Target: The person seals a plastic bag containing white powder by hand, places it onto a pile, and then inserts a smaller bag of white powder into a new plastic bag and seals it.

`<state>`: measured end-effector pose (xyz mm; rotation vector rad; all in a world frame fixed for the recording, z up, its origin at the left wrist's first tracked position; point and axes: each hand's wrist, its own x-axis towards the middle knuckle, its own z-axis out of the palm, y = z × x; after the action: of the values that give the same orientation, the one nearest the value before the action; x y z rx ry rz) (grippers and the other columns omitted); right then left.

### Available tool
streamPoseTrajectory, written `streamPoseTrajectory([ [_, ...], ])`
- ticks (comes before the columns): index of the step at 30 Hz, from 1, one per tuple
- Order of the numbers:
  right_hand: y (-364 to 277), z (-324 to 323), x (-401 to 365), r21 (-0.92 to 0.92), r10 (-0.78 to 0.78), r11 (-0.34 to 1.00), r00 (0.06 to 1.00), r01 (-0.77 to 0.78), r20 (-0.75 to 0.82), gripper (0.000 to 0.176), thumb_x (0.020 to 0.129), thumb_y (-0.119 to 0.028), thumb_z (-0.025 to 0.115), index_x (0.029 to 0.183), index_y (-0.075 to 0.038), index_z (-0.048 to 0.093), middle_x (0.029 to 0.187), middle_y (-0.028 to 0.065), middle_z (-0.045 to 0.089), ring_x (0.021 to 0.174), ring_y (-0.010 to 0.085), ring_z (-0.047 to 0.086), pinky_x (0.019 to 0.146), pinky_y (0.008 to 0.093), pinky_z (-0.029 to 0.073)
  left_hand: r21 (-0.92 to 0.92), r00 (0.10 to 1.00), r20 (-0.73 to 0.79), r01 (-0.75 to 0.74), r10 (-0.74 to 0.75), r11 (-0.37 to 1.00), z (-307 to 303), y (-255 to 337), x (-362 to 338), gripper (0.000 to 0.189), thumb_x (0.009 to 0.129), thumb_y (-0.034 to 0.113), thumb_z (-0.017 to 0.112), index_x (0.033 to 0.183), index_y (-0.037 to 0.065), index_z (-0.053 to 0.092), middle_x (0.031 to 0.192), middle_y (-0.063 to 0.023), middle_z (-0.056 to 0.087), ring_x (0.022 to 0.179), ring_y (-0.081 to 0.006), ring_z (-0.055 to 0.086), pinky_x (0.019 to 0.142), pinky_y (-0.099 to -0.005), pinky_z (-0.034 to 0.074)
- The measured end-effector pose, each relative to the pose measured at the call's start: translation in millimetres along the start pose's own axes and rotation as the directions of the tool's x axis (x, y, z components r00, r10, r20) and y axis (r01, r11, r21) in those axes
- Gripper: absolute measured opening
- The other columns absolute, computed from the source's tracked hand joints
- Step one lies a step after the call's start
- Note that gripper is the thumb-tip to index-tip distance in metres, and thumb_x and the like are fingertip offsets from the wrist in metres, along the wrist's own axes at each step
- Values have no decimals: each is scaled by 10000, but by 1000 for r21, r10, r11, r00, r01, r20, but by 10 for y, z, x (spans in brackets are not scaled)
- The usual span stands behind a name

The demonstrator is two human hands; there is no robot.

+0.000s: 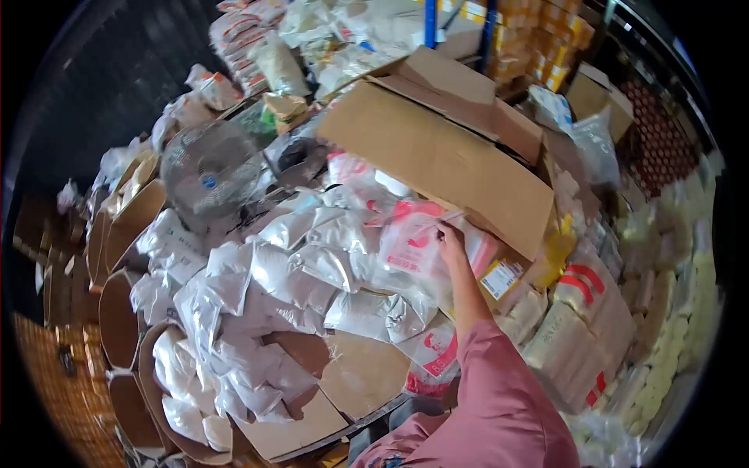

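Observation:
My right hand (446, 238) reaches forward from a pink sleeve, its fingers closed on the edge of a clear plastic bag (411, 243) with pink-red print. The bag lies at the front of a large open cardboard box (445, 156), among other printed bags. To the left of the hand, filled white plastic bags (312, 234) are heaped on the table. Below it another bag with red print (433, 349) lies near the table's front edge. My left hand is not in view.
A round fan (212, 168) stands at the back left. Open cardboard boxes (168, 382) holding white bags line the left side. Flattened cardboard (363, 374) covers the table's front. Wrapped packs with red stripes (573, 335) are stacked on the right, and sacks (238, 43) are piled behind.

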<state>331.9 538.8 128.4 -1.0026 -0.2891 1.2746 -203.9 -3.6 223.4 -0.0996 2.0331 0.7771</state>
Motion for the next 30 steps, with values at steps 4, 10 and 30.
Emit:
streamPoseTrajectory([
  [4, 177, 676, -53, -562, -98, 806, 979, 184, 179, 126, 870, -128, 648, 902, -7, 666, 798, 33, 644, 672, 132, 588, 632, 266, 496, -127, 995, -90, -47, 35, 991, -215, -547, -363, 216, 868, 161, 581, 998, -2, 635, 836, -92, 663, 720, -174, 657, 615, -295, 546],
  [10, 1582, 1818, -3149, -617, 732, 404, 167, 675, 661, 211, 843, -201, 554, 830, -20, 661, 824, 216, 646, 791, 394, 625, 731, 469, 492, -228, 934, 1, -347, 357, 910, 421, 183, -923, 279, 930, 240, 615, 999, -28, 650, 914, -74, 675, 769, -131, 643, 714, -268, 531],
  [30, 1120, 1829, -5301, -679, 316, 333, 600, 655, 735, 97, 803, -98, 677, 831, -10, 648, 787, 182, 648, 707, 376, 639, 604, 410, 501, -222, 823, 157, -510, 546, 831, 610, 907, -915, 322, 890, 215, 630, 1012, -78, 681, 810, -113, 722, 729, -84, 642, 636, -246, 507],
])
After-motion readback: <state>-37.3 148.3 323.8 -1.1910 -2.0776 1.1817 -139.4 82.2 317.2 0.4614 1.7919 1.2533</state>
